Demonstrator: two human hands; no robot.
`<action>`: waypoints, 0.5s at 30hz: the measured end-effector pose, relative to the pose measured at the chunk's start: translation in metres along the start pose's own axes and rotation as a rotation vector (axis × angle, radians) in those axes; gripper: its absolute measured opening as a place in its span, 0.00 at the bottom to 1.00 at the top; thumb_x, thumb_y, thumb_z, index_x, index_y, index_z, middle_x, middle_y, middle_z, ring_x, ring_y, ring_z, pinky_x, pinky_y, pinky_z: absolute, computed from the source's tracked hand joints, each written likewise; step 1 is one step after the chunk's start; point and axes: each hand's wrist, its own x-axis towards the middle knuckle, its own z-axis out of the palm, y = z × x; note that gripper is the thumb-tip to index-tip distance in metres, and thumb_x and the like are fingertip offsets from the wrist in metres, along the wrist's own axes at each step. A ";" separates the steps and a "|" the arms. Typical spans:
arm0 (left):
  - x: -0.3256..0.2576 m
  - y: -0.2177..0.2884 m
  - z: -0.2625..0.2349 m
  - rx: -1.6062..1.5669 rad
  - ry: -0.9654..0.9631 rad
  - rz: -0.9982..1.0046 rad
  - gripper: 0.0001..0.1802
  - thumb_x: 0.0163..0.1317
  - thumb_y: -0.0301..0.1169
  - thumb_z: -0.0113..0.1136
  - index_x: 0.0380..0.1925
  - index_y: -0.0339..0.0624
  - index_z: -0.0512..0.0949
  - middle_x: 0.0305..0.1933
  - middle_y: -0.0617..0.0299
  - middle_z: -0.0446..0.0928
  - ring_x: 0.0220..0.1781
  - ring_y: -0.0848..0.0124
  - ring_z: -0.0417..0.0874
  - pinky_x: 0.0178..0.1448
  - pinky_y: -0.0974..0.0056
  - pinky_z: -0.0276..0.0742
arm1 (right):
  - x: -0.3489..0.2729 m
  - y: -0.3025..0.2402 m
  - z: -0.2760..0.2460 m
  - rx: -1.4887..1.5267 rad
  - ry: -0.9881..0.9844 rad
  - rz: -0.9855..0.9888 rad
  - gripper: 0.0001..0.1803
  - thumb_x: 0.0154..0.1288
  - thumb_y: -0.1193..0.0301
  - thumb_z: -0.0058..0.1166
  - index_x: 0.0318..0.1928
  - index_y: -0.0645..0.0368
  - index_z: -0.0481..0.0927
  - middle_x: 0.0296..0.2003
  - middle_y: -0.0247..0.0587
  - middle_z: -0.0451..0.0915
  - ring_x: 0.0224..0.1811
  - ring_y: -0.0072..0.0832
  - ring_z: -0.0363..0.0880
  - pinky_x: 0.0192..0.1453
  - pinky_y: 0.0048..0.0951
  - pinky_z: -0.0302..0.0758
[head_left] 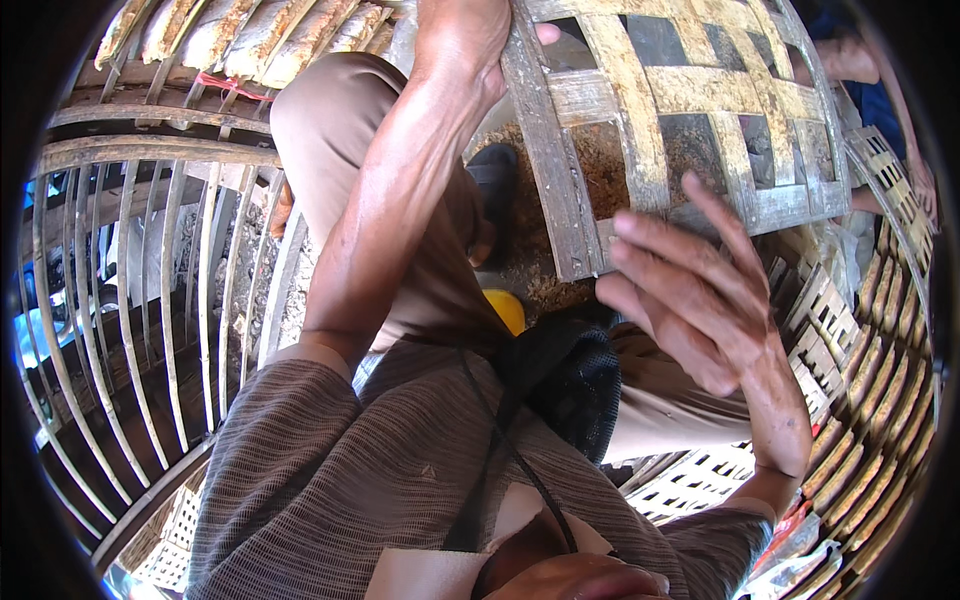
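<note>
A woven panel [648, 150] of flat bamboo or wooden strips, with a lattice of square gaps and a plain grey slat along its left side, is raised in front of me. My left hand [462, 35] grips that slat near its upper end; a fingertip shows past its far side, and the other fingers are mostly hidden. Beside the lower edge, my right hand [690, 300] is open, with fingers spread and overlapping the panel's lower corner in view. Whether its fingertips touch the wood I cannot tell. Brown dust-covered ground shows through the gaps.
At left stands a rack of curved slats [150, 310]; above it lie rough pale strips [250, 35] with a red tie. More slatted racks [870, 400] and woven panels [820, 320] line the right. Another person's arm [850, 60] appears at upper right. Something yellow [505, 308] lies below my knees.
</note>
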 end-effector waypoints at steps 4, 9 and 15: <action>0.004 -0.005 0.003 -0.056 -0.043 -0.015 0.23 0.84 0.48 0.38 0.56 0.40 0.72 0.33 0.59 0.80 0.21 0.72 0.79 0.17 0.71 0.78 | 0.015 -0.016 0.004 -0.002 0.109 0.118 0.06 0.62 0.68 0.68 0.39 0.52 0.91 0.44 0.30 0.87 0.57 0.27 0.82 0.78 0.59 0.68; 0.004 -0.007 -0.004 0.035 0.020 -0.002 0.24 0.84 0.49 0.39 0.56 0.40 0.73 0.33 0.60 0.79 0.20 0.72 0.78 0.17 0.71 0.79 | 0.024 -0.019 0.001 0.034 0.096 0.095 0.14 0.50 0.78 0.76 0.40 0.60 0.90 0.42 0.36 0.85 0.49 0.33 0.85 0.68 0.61 0.76; 0.005 -0.009 0.002 0.014 -0.031 0.016 0.25 0.83 0.50 0.40 0.55 0.37 0.73 0.33 0.59 0.79 0.21 0.72 0.79 0.17 0.70 0.80 | 0.020 -0.017 0.003 0.137 0.137 0.182 0.08 0.60 0.73 0.72 0.37 0.61 0.85 0.37 0.41 0.83 0.49 0.36 0.85 0.69 0.65 0.75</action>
